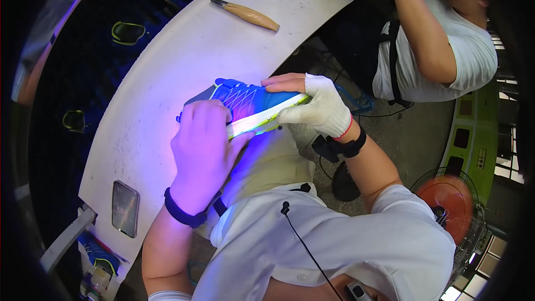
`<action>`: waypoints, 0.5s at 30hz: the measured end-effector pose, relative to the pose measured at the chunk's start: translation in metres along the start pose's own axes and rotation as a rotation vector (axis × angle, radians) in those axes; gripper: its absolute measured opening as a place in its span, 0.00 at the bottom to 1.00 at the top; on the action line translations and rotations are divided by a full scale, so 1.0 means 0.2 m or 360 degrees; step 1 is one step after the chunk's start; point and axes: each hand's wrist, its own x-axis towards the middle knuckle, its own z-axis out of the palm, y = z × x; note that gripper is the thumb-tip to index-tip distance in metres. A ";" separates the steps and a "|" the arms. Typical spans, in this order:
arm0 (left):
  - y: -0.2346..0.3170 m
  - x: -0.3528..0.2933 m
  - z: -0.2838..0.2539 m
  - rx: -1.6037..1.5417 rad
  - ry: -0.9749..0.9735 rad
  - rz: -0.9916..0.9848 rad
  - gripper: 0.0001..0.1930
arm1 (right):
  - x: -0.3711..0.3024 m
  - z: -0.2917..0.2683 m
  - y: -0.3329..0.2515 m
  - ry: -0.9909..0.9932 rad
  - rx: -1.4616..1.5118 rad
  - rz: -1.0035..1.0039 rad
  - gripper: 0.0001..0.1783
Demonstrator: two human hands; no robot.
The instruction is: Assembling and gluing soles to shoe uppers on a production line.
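Note:
A blue sneaker (249,99) with pale laces, a white sole and yellow-green trim lies on its side between my hands, at the near edge of the white table (167,56). My left hand (203,139), bare and lit purple, grips one end, with its fingers over the upper and its thumb by the sole. At the other end, my right hand (319,105) wears a white glove that leaves its fingertips bare. Its fingers rest along the upper while the thumb presses the sole side. The sneaker's underside is turned mostly out of sight.
Farther up the table lies a wooden-handled tool (248,14) with a dark tip. A phone (125,209) is near its left end, above another blue shoe (100,255). At upper right a co-worker (429,50) holds a shoe. An orange fan (448,206) stands at right.

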 end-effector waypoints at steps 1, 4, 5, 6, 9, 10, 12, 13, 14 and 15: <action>-0.03 -0.01 -0.02 -0.0145 -0.0021 -0.0094 0.26 | 0.00 0.00 0.00 -0.0010 0.0012 -0.0003 0.30; -0.27 -0.07 -0.10 -0.0475 0.0055 0.0056 0.30 | 0.03 -0.01 0.04 0.0016 -0.0249 -0.0071 0.23; -0.33 -0.11 -0.14 -0.0569 -0.0016 -0.0079 0.39 | 0.04 -0.02 0.13 0.0080 -0.0035 0.0036 0.23; -0.36 -0.14 -0.19 -0.0528 0.0005 -0.0098 0.39 | 0.08 0.01 0.17 0.0137 0.0185 0.0144 0.22; -0.33 -0.17 -0.35 -0.0958 0.0086 -0.0459 0.49 | 0.18 0.20 0.23 0.0172 0.1098 0.0369 0.23; -0.31 -0.14 -0.43 -0.0980 0.0271 -0.0392 0.48 | 0.21 0.30 0.21 0.0122 0.1337 0.0421 0.26; -0.18 -0.08 -0.66 -0.0899 0.0338 -0.0179 0.46 | 0.33 0.40 0.03 -0.0071 0.0730 -0.0049 0.32; -0.13 -0.06 -0.70 -0.0841 0.0354 -0.0204 0.45 | 0.37 0.43 -0.06 -0.0044 0.0397 -0.0401 0.34; -0.08 -0.04 -0.72 -0.0777 0.0371 -0.0231 0.44 | 0.42 0.50 -0.15 -0.0037 0.0615 -0.0630 0.38; -0.06 -0.03 -0.71 -0.0725 0.0273 -0.0298 0.42 | 0.44 0.49 -0.29 -0.0068 0.0522 -0.0803 0.52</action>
